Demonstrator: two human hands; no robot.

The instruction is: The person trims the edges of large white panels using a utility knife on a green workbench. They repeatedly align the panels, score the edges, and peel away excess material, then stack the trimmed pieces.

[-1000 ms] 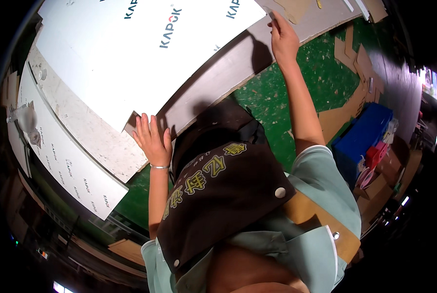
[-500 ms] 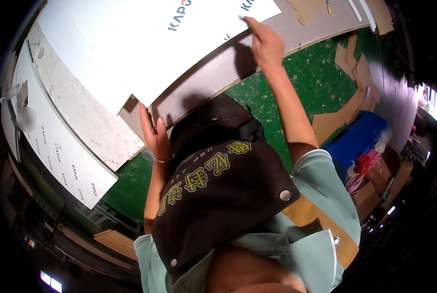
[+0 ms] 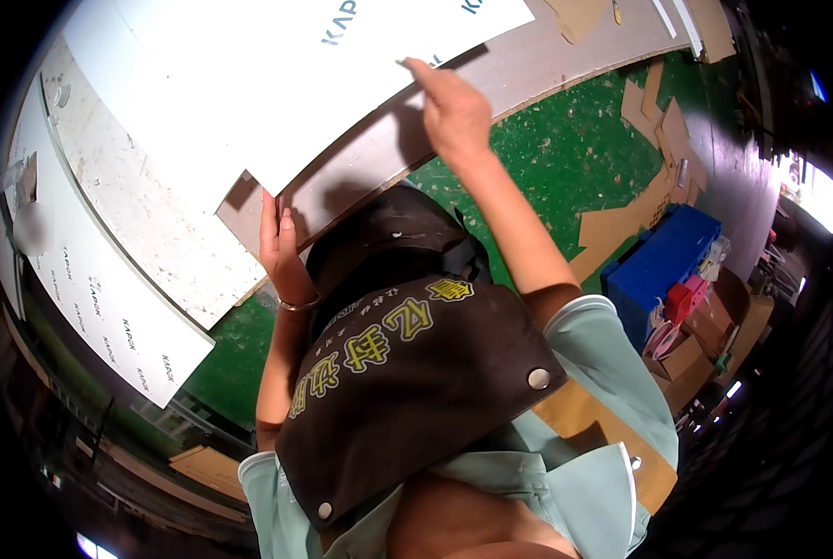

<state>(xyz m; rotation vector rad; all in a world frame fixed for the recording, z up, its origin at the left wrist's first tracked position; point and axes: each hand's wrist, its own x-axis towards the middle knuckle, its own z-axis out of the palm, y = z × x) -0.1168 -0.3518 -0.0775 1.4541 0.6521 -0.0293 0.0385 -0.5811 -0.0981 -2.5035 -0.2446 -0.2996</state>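
A large white printed board lies over a grey-beige worktop, overhanging a shadowed strip at its front edge. My left hand is upright at the notched near corner of the board, fingers stretched out against its edge. My right hand grips the board's front edge, index finger reaching onto the top, other fingers curled and partly hidden. Below both hands is my dark brown apron.
A narrow white printed panel lies at the left. Cardboard offcuts are on the green floor at right, with a blue box and pink items. Brown cut pieces sit at the worktop's back right.
My right hand has moved down and left along the board's edge from its right corner. My left hand has turned more edge-on and shifted slightly up at the notch.
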